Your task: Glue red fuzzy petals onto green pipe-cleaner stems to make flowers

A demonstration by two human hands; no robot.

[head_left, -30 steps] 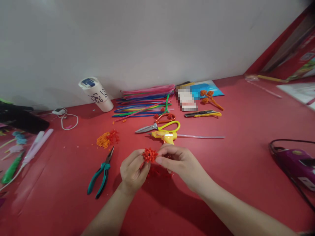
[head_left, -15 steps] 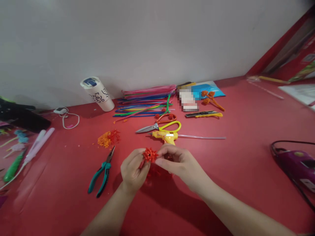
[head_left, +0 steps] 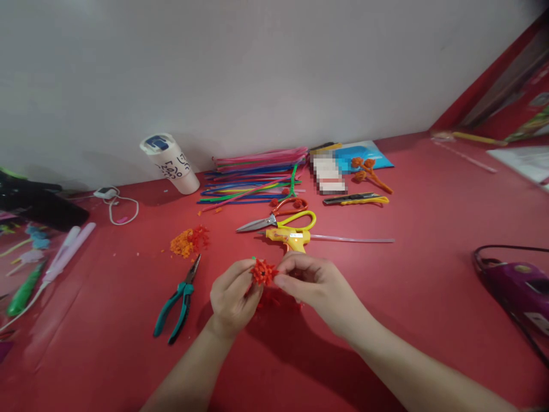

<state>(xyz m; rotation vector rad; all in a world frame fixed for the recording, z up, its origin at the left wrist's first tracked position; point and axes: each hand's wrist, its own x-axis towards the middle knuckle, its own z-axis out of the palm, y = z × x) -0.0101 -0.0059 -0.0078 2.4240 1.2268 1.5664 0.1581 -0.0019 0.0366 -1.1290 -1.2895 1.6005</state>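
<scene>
A spiky red flower [head_left: 263, 272] with a dark centre faces up between my hands. My left hand [head_left: 233, 293] is closed around its base from the left, and a bit of green shows by the fingertips. From the right, the thumb and index finger of my right hand [head_left: 309, 280] pinch at the flower's edge; whether they hold a petal or a separate piece is hidden. Below my fingers, red bits [head_left: 274, 298] lie on the table. Just beyond my hands is a yellow glue gun [head_left: 286, 237] with a clear glue stick in its back.
Scissors [head_left: 278, 221] lie behind the glue gun, and pliers [head_left: 180, 300] to the left. Orange and red scraps [head_left: 184, 242], pipe cleaners [head_left: 253, 171], a white tumbler [head_left: 171, 166], a utility knife [head_left: 354, 199] and an orange twisted stem [head_left: 373, 177] are farther back. A purple device [head_left: 521, 286] sits right.
The flower has shifted and turned slightly toward the right in my left hand, and a green tip now shows behind it. My right hand stays pinched at its edge.
</scene>
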